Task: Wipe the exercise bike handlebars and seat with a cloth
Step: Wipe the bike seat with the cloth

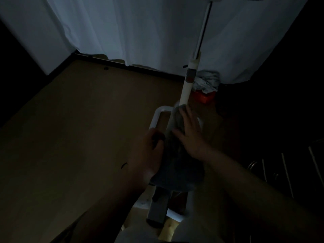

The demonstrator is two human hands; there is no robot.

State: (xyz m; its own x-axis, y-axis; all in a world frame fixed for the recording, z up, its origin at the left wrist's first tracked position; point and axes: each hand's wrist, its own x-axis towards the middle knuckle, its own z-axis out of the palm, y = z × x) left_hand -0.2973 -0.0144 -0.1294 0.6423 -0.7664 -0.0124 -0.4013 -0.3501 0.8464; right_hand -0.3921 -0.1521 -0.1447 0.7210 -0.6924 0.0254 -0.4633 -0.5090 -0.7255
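Cloth [177, 123] on the bike frame [186, 88], right hand [190, 135] atop it, left hand [149, 149] just left.

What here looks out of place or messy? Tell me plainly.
A crumpled pale cloth is heaped on a red thing on the floor by the curtain, behind the white post. The scene is too dark to judge more.

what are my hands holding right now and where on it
Left hand grips the white handlebar at its near end; right hand presses flat on the grey cloth.
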